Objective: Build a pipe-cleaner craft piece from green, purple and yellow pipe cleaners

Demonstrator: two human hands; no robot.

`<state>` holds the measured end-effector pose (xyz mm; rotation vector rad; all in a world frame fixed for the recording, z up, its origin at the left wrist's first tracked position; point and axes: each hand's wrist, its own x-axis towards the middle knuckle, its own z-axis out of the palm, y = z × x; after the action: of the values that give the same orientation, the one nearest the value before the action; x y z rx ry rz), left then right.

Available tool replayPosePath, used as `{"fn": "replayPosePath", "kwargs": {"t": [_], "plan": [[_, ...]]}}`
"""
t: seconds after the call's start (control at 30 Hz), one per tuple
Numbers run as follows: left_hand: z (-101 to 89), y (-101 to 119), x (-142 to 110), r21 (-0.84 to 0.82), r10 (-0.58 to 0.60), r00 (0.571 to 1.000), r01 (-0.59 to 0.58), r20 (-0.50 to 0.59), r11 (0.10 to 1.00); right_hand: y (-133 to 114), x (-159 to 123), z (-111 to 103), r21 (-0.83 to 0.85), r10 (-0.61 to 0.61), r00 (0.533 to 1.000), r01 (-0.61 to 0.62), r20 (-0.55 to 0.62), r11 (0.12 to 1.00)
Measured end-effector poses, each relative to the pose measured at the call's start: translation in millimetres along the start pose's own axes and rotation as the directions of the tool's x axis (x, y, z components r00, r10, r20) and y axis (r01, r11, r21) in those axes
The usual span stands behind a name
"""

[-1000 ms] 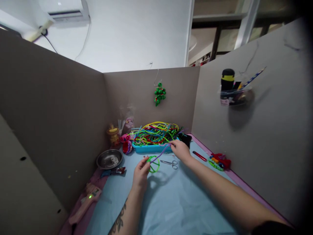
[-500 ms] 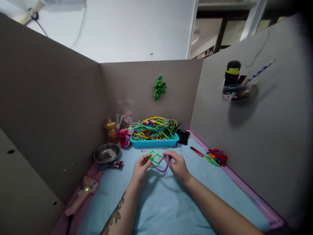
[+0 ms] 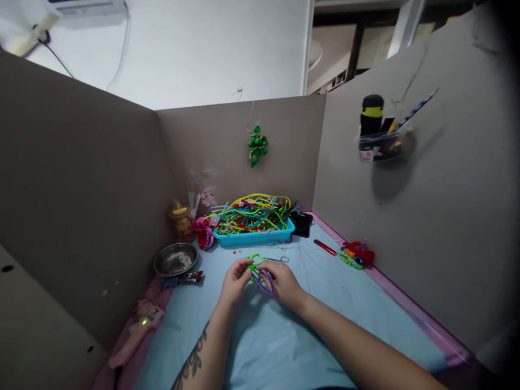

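Fingers pinched, my left hand (image 3: 235, 281) grips a bent green pipe cleaner (image 3: 255, 256) shaped into loops. My right hand (image 3: 285, 283) is closed on a purple pipe cleaner (image 3: 268, 291), whose curved loop hangs below the fingers. Both hands are close together above the blue cloth, and the two colours meet between them. Fingers partly hide where the stems join. Just behind my right hand lies a pair of scissors (image 3: 284, 259). Farther back, a blue tray (image 3: 255, 238) is heaped with pipe cleaners (image 3: 254, 214) in many colours.
To the left are a metal bowl (image 3: 162, 262) with small pale pieces and a pink glue gun (image 3: 136, 336) with a green light. A red cutter (image 3: 325, 247) and colourful pipe-cleaner pieces (image 3: 357, 254) lie right. Grey panels (image 3: 203, 135) enclose three sides; a green ornament (image 3: 257, 146) hangs behind.
My right hand has moved left, closer to my left hand. The purple loop has drawn in and hangs narrower, and the scissors behind show more. The view has shifted slightly.
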<state>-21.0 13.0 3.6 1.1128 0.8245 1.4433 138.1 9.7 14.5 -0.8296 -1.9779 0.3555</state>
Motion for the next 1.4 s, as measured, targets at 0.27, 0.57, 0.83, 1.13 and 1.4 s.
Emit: {"fn": "replayPosePath", "kwargs": {"t": [0.27,0.57,0.83,1.13,1.4], "plan": [[4.9,4.6,-1.4,-0.190,-0.167,0.981,0.146,-0.095,0.971,8.1,-12.5,17.5,-0.043,-0.048,0.999,0.049,0.007,0.998],[5.5,4.0,-0.9,-0.313,-0.363,0.929,0.325,-0.073,0.893,5.2,-13.5,28.8,-0.126,-0.074,0.984,0.053,-0.162,0.991],[6.1,-0.8,-1.4,-0.357,-0.361,0.930,0.313,-0.073,0.880,0.8,-5.5,24.5,-0.099,0.003,0.987,-0.019,-0.160,0.995],[7.8,0.1,-0.4,-0.390,-0.309,0.933,0.219,-0.185,0.895,-4.0,-11.7,19.0,-0.039,-0.273,0.960,0.271,-0.069,0.962],[5.8,3.3,2.5,-0.387,-0.329,0.912,0.219,-0.245,0.896,-45.3,-11.2,11.6,0.176,-0.593,0.772,0.566,0.230,0.805]]}}
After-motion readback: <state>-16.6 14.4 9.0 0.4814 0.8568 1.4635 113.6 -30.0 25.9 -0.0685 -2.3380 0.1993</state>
